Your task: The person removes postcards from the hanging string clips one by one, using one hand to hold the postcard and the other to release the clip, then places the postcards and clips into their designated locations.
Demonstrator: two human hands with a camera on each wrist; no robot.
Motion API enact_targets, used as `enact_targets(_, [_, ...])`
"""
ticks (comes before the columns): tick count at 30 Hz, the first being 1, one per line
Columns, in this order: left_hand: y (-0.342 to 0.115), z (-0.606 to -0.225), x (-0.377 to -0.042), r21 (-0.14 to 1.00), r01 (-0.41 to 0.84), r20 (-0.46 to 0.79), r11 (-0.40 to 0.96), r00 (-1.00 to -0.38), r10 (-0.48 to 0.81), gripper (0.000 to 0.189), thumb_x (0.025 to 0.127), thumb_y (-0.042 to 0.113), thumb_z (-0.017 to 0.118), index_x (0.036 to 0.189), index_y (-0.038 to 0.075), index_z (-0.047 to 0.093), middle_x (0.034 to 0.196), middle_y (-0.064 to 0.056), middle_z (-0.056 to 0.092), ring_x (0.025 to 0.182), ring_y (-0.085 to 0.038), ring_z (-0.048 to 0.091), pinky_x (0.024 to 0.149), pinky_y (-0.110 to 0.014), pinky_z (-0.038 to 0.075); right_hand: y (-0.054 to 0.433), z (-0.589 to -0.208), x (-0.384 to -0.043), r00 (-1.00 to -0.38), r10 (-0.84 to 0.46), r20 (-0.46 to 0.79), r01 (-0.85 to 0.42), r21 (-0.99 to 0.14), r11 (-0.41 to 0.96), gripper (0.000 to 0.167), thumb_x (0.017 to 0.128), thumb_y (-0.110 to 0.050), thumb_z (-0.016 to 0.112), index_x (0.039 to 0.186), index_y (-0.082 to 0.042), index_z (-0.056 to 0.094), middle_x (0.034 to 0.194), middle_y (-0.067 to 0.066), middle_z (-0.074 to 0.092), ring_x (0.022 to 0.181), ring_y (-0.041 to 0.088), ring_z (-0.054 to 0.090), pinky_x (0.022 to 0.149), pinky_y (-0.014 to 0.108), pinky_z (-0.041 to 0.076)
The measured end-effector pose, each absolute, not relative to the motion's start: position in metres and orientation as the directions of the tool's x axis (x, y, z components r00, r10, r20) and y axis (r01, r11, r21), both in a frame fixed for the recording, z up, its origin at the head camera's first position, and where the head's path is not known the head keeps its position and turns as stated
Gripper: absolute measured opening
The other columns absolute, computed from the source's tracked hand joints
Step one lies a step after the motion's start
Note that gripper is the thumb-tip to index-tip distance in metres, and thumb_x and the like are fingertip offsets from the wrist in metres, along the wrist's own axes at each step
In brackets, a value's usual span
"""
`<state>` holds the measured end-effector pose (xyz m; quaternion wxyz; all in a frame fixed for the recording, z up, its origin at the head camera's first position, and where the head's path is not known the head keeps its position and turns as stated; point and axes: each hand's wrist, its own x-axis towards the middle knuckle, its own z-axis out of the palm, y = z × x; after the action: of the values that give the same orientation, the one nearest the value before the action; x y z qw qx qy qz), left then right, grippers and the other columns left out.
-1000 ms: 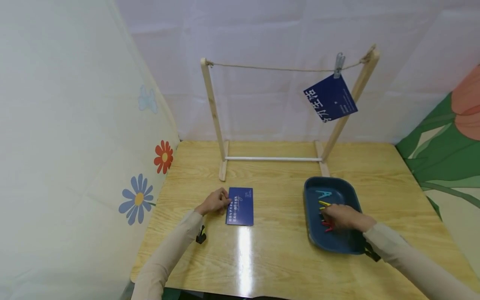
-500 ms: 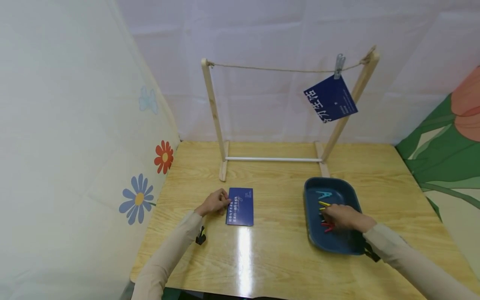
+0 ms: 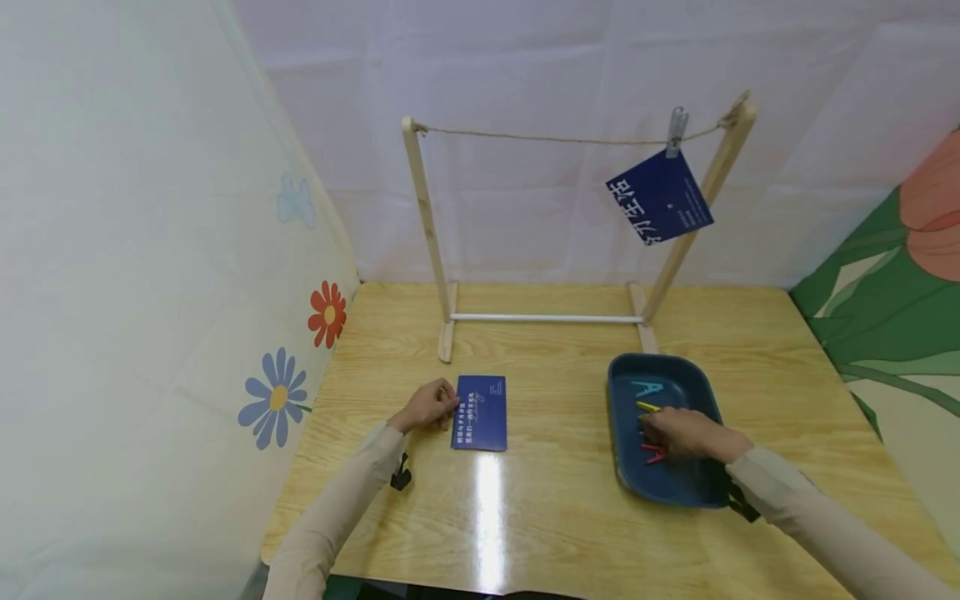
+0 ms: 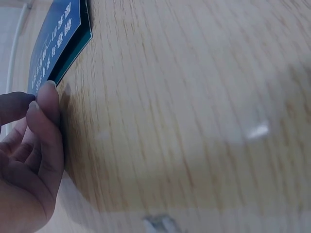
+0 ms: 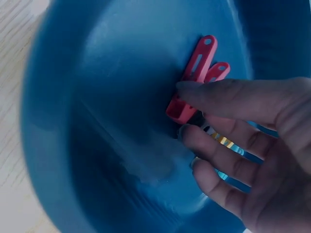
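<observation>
On the table lies a dark blue printed card [image 3: 480,414], with at least one more layer under it in the left wrist view. My left hand [image 3: 431,405] pinches its left edge between thumb and finger. My right hand [image 3: 678,431] is down in a blue plastic tray [image 3: 626,479], fingers bent among several clothespins. In the right wrist view the thumb lies across a red clothespin [image 5: 197,60]; whether the fingers grip it is hidden. Part of a yellow clothespin [image 3: 648,407] shows by the knuckles. A light blue clothespin [image 3: 647,389] lies farther back in the tray.
Behind the card stands a wooden frame [image 3: 423,200] with a string [image 3: 540,137] across its top. Near the string's right end a clear clothespin [image 3: 677,133] holds another blue card [image 3: 660,198], hanging tilted. White cloth covers the back wall.
The red clothespin in the tray has shifted slightly and its two arms show more clearly. My right hand has barely moved; my left hand and the card stay in place.
</observation>
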<state>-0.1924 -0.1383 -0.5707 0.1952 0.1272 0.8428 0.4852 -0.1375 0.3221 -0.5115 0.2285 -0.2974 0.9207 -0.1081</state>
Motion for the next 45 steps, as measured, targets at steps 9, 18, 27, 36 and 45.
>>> enact_targets(9, [-0.140,-0.571,-0.193,0.878,-0.003,-0.223,0.478,-0.887,0.404,0.011,0.099,0.006,0.059,0.100,-0.004,0.056,0.073,-0.007,0.064,0.049,-0.011,0.057,0.045,-0.024,0.051,0.322,-0.503,-0.143,-0.726,-0.577,-0.375,-0.442,-0.389,0.808,0.030,0.077,0.013,0.066,0.091,-0.011,0.056,0.075,-0.006,0.048,0.063,0.009,0.044,0.053,0.025,0.041])
enact_targets(18, [-0.139,-0.571,-0.194,0.883,-0.002,-0.218,0.470,-0.887,0.406,0.011,0.098,0.004,0.060,0.102,-0.006,0.059,0.074,-0.010,0.066,0.051,-0.010,0.057,0.045,-0.025,0.053,0.320,-0.488,-0.156,-0.751,-0.618,-0.233,-0.528,-0.350,0.774,0.034,0.075,0.019,0.062,0.086,-0.013,0.056,0.076,-0.004,0.052,0.064,0.008,0.045,0.052,0.025,0.040])
enact_targets(27, [-0.142,-0.576,-0.196,0.879,0.015,-0.202,0.477,-0.894,0.401,0.012,0.099,0.008,0.060,0.102,-0.004,0.059,0.073,-0.005,0.064,0.051,-0.011,0.059,0.045,-0.023,0.049,0.315,-0.487,-0.165,-0.764,-0.629,-0.142,-0.547,-0.374,0.749,0.026,0.083,0.013,0.062,0.080,-0.012,0.056,0.070,-0.008,0.046,0.060,0.005,0.040,0.051,0.023,0.035])
enact_targets(36, [-0.141,-0.572,-0.196,0.889,0.002,-0.198,0.457,-0.900,0.388,0.018,0.102,0.015,0.056,0.104,-0.002,0.060,0.076,-0.008,0.061,0.055,-0.014,0.061,0.049,-0.024,0.050,0.311,-0.485,-0.165,-0.788,-0.607,-0.097,-0.529,-0.398,0.750,0.025,0.094,-0.012,0.069,0.074,-0.016,0.054,0.064,-0.011,0.046,0.053,0.002,0.040,0.047,0.021,0.035])
enact_targets(45, [-0.136,-0.572,-0.202,0.868,0.101,-0.119,0.486,-0.909,0.400,0.017,0.102,0.015,0.058,0.102,-0.001,0.062,0.076,-0.004,0.064,0.057,-0.012,0.060,0.051,-0.022,0.048,0.305,-0.479,-0.166,-0.806,-0.588,-0.060,-0.513,-0.422,0.747,0.040,0.100,-0.020,0.061,0.063,-0.019,0.046,0.055,-0.012,0.034,0.045,0.001,0.032,0.045,0.020,0.031])
